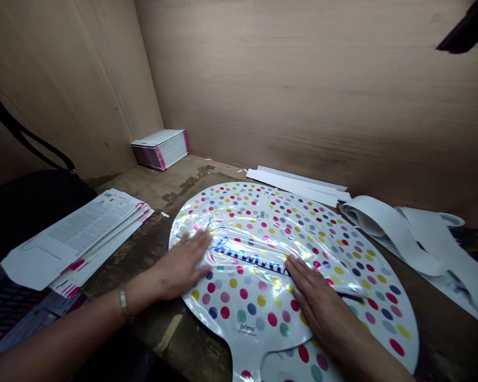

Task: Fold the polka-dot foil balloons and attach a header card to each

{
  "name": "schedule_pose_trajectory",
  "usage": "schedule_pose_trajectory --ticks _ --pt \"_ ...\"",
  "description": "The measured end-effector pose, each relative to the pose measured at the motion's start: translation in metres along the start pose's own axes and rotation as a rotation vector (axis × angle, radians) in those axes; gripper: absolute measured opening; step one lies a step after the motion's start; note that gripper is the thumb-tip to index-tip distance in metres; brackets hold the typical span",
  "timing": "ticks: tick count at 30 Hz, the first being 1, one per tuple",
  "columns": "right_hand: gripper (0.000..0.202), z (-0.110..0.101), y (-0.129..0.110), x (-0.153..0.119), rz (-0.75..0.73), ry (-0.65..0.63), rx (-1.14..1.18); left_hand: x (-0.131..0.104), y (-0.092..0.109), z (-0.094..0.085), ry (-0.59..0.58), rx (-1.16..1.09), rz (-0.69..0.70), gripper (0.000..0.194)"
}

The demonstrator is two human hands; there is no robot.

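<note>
A: In the head view, what can we barely make out?
B: We lose part of the blue lettering to glare and the hands. The top dotted piece has its neck cut off at the bottom edge, and it hides much of the lower dotted piece. We can't identify the dark object at upper right.
A: And the hands?
B: We count two, both on the top dotted piece. The left hand is open, fingers a little spread and blurred, grasping nothing; we can't tell how firmly it touches. The right hand lies flat, fingers nearly together, gripping nothing.
A: What else do we count around that piece?
B: One pile of printed sleeves to its left and one stack of folded cards beyond its far left; we can't count either's layers. White strips lie behind it, curled white paper to its right.
</note>
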State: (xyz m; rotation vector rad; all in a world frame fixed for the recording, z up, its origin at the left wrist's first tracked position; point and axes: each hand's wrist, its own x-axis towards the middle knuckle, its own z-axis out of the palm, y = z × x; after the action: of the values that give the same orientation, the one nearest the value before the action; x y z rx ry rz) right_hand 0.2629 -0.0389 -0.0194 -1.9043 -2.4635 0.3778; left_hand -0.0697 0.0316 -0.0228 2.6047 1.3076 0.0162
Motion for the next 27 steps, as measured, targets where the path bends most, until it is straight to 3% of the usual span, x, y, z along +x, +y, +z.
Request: schedule_pose_trajectory --ticks 2,4,6,8,10,12,15,19,21,23,27 --pt "0.054 0.001 0.004 -0.002 0.021 -0.011 0.019 -0.023 -0.034 0.000 0.067 0.077 -0.263 0.063" --pt "0.056 -0.002 0.000 -0.003 0.051 -0.030 0.024 -0.035 -0.047 -0.003 0.210 0.144 -0.430 0.066" --pt "0.058 -0.008 -0.009 -0.003 0.084 -0.056 0.009 -0.029 -0.033 -0.009 0.390 0.191 -0.358 0.061" --pt "0.059 -0.015 -0.021 -0.002 0.101 -0.073 -0.017 -0.009 -0.001 -0.015 0.480 0.177 -0.062 0.049" --pt "0.057 -0.021 -0.030 0.000 0.095 -0.077 -0.040 0.017 0.034 -0.019 0.400 0.079 0.228 0.041" --pt "0.055 -0.025 -0.028 0.001 0.108 -0.062 -0.054 0.040 0.061 -0.019 0.284 -0.037 0.355 0.035" --pt "0.056 -0.029 -0.008 -0.001 0.200 -0.005 -0.084 0.059 0.074 -0.015 0.175 -0.125 0.339 0.028" --pt "0.048 -0.033 0.010 -0.011 0.204 0.099 -0.144 0.065 0.067 -0.018 0.155 -0.108 0.294 0.029" --pt "0.044 -0.034 -0.004 -0.016 0.212 0.087 -0.167 0.067 0.066 -0.022 0.158 -0.066 0.286 0.030" --pt "0.044 -0.032 -0.033 -0.022 0.199 0.022 -0.180 0.070 0.069 -0.024 0.150 -0.009 0.334 0.022" --pt "0.047 -0.036 -0.088 -0.033 0.031 -0.090 -0.116 0.070 0.078 -0.016 0.100 -0.011 0.503 0.018"
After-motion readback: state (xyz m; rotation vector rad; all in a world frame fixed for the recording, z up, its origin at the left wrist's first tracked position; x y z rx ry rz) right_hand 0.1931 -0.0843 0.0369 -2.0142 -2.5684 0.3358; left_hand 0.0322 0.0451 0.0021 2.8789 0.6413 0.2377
